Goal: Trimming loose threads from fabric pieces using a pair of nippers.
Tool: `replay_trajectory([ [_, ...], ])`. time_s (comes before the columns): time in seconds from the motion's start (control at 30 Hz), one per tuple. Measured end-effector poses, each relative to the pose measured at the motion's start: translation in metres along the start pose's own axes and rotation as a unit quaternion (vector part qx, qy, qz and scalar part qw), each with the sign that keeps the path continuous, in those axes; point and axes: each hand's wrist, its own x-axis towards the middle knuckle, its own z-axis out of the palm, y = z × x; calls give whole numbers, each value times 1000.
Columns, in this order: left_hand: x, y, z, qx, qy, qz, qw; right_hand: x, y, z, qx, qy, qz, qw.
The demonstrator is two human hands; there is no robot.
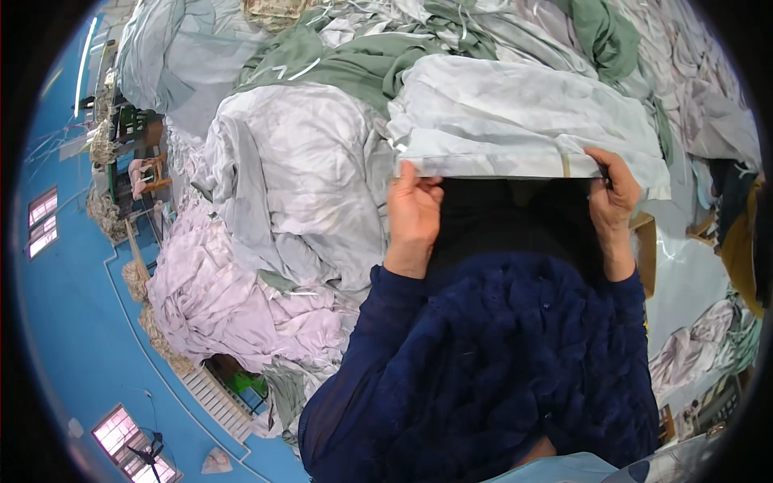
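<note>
A pale white, faintly patterned cloth (523,105) lies bunched in front of me, its straight hemmed edge running across toward my body. Near the left end of that edge my left hand (415,217) pinches the hem, thumb on top and fingers curled. My right hand (613,201) grips the same edge toward its right end, its index finger lying over the cloth and the thumb lower. Between the two hands the hem is drawn straight. The cloth's far side rests against a green cloth (354,60).
Heaped white cloth (310,153) and pinkish cloth (233,282) fill the left side. More pale fabric (692,88) is piled at the far right. A wooden stool or frame (644,249) stands by my right forearm. Beyond the left heaps is a blue wall (64,322).
</note>
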Motion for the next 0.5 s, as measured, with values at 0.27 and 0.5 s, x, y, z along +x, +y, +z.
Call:
replay_trajectory([
  [0.27,3,15,-4,-5,17,75,997,-25,24,30,-45,-52,-28,997],
  [0.5,1,-7,7,59,-39,37,997,-30,20,29,-7,-110,7,994],
])
